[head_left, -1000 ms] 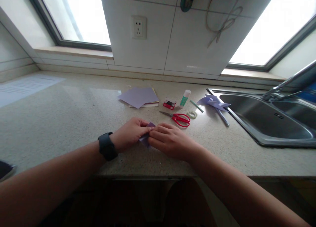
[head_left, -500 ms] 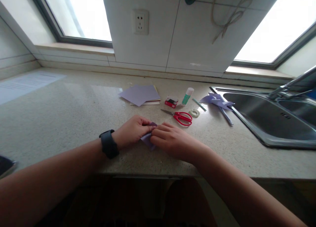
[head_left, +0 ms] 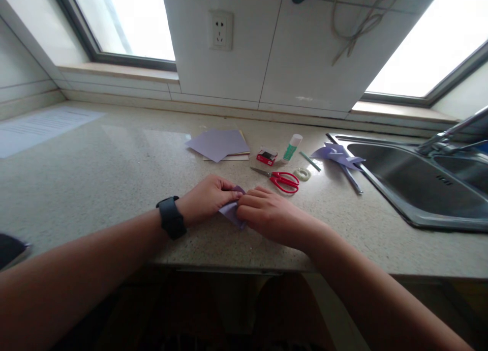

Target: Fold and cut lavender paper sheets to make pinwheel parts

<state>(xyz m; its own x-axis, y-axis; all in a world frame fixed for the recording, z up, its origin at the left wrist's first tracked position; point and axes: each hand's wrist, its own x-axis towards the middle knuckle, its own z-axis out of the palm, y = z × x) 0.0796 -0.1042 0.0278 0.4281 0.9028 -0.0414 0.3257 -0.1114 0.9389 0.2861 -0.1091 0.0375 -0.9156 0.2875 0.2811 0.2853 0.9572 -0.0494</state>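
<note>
A small folded piece of purple paper [head_left: 232, 212] lies between my hands near the counter's front edge. My left hand [head_left: 209, 201] pinches its upper left part between thumb and fingers. From the other side, my right hand [head_left: 265, 212] grips the paper with bent fingers, hiding much of it. Just beyond my right hand lie red-handled scissors [head_left: 284, 181], their blades pointing left. A roll of clear tape [head_left: 302, 174] rests beside the handles. Farther back are a small red and black box [head_left: 267, 156] and a glue stick [head_left: 293, 147] standing upright.
Purple sheets [head_left: 217, 145] lie stacked near the wall. A purple paper pinwheel [head_left: 337, 155] on a stick overlaps the rim of the steel sink [head_left: 404, 183] at right. A thin green strip [head_left: 310, 161] lies beside the glue stick. A printed sheet [head_left: 46, 127] is far left, a dark object [head_left: 11, 250] nearer.
Both hands keep hold of the purple paper, and the fingers have shifted only slightly. The whole view has moved a little.
</note>
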